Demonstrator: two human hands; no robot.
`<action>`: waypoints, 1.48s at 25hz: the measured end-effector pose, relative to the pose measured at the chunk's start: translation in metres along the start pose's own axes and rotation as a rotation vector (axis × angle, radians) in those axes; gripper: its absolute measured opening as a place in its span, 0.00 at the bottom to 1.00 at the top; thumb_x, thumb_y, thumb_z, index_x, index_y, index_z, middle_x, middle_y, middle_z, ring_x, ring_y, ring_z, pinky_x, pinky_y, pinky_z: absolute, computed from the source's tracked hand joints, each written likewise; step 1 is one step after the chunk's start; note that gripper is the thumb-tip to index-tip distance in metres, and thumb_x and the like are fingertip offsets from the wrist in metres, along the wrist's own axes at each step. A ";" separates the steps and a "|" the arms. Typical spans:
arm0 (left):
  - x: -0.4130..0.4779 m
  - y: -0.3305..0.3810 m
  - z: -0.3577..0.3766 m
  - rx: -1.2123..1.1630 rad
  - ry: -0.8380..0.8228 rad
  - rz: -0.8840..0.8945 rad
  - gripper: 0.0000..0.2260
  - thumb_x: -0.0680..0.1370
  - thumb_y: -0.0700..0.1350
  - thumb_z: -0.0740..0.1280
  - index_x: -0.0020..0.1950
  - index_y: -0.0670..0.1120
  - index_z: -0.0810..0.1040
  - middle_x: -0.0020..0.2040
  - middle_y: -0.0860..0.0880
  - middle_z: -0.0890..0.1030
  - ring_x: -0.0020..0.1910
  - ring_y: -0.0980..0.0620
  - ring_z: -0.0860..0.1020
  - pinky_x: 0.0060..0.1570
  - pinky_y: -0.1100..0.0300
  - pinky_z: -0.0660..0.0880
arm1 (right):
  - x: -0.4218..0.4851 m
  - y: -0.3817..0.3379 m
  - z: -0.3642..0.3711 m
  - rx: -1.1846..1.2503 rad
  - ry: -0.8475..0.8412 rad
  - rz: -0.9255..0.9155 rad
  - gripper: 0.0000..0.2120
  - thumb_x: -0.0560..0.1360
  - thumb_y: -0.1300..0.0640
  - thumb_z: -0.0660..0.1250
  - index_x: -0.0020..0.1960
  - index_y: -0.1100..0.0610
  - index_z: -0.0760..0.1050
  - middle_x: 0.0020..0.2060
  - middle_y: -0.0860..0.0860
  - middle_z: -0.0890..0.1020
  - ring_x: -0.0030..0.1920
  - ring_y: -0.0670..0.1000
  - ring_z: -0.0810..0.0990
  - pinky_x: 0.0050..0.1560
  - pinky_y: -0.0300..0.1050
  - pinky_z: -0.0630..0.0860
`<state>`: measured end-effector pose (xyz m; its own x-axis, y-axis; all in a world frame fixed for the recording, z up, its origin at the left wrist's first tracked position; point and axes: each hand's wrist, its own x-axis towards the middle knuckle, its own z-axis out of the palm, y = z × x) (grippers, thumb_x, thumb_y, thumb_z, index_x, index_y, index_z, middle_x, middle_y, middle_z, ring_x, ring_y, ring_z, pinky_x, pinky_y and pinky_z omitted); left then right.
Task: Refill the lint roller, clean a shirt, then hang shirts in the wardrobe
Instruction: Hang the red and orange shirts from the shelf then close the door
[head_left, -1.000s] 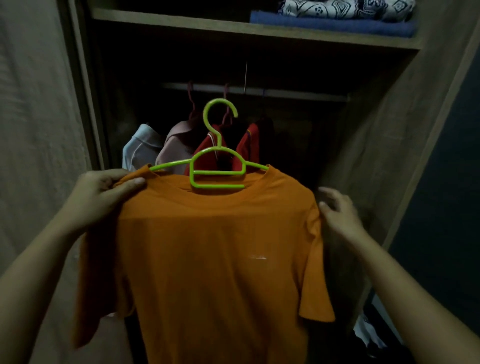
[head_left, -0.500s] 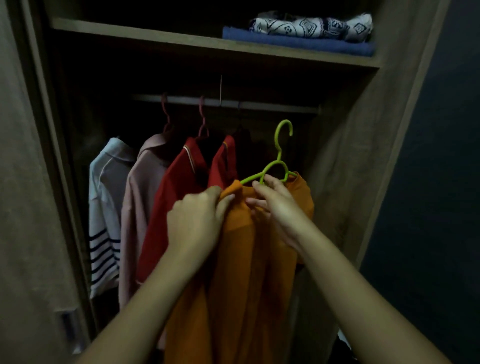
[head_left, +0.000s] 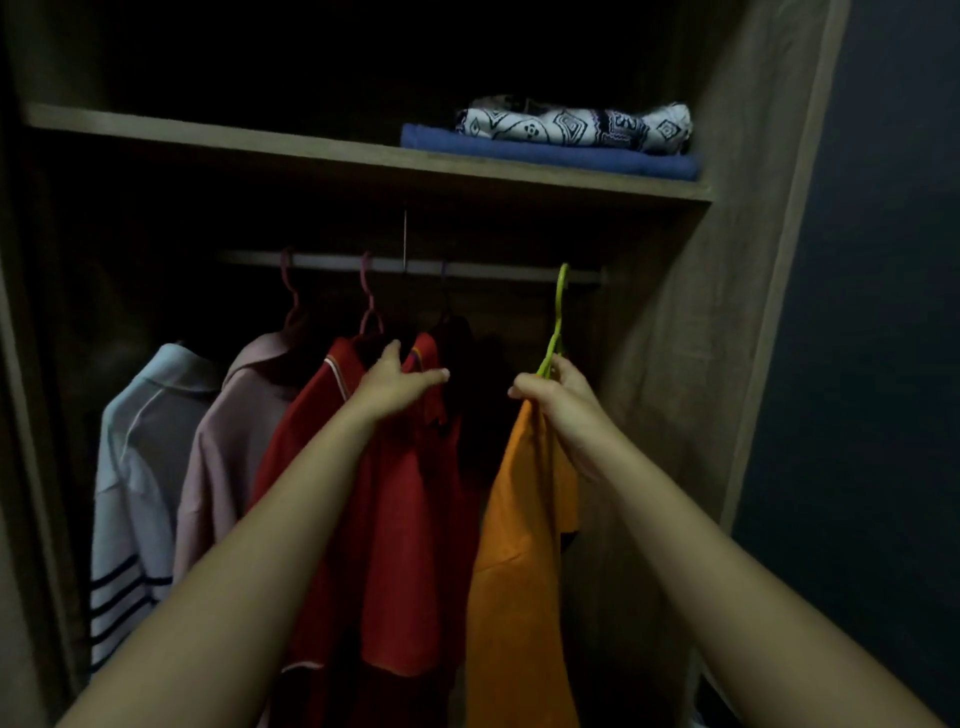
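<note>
Now right hand (head_left: 563, 397) grip closed on green hanger (head_left: 556, 322) (orange shirt (head_left: 519, 545) below), left hand (head_left: 397, 382) fingers spread on red shirt (head_left: 395, 519)

I'm working in a dim, underexposed view. What weak light there is comes from behind me, catching both forearms and the orange shirt (head_left: 519, 545). The wardrobe (head_left: 670, 364) interior from 10 to 12 o'clock is near black. Edges bow from the wide lens; detail is soft and noisy.

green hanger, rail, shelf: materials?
Green hanger: likely plastic, thin, uniformly lime and smooth. Rail: probably metal, a pale bar with dull sheen. Shelf: wood-look board, matte with faint grain; laminate or veneer, can't tell.
</note>
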<state>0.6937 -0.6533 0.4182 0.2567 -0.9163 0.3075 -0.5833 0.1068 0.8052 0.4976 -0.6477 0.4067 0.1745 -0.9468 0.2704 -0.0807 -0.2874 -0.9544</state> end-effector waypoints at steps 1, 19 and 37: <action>0.007 -0.003 0.007 0.006 -0.044 0.009 0.28 0.74 0.39 0.68 0.73 0.43 0.64 0.68 0.40 0.72 0.66 0.43 0.72 0.64 0.56 0.67 | 0.007 -0.001 -0.002 -0.016 0.000 0.002 0.42 0.54 0.48 0.70 0.66 0.55 0.64 0.43 0.52 0.76 0.50 0.56 0.76 0.57 0.54 0.72; 0.020 -0.004 0.025 0.050 -0.031 0.136 0.33 0.70 0.34 0.65 0.74 0.47 0.62 0.69 0.48 0.71 0.63 0.48 0.74 0.59 0.61 0.72 | 0.139 0.027 -0.006 -0.216 0.010 0.034 0.09 0.68 0.47 0.57 0.35 0.51 0.70 0.34 0.51 0.72 0.39 0.53 0.71 0.49 0.52 0.67; -0.106 -0.074 -0.031 0.445 0.298 0.483 0.22 0.79 0.45 0.58 0.72 0.39 0.65 0.70 0.42 0.69 0.70 0.51 0.64 0.64 0.80 0.51 | -0.017 0.042 0.031 -0.682 -0.037 -0.765 0.26 0.76 0.49 0.58 0.71 0.59 0.62 0.66 0.55 0.68 0.67 0.50 0.65 0.66 0.37 0.58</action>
<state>0.7335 -0.5527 0.3414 0.0533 -0.6555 0.7533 -0.9270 0.2480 0.2814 0.5218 -0.6392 0.3578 0.4424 -0.4738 0.7614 -0.4737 -0.8444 -0.2502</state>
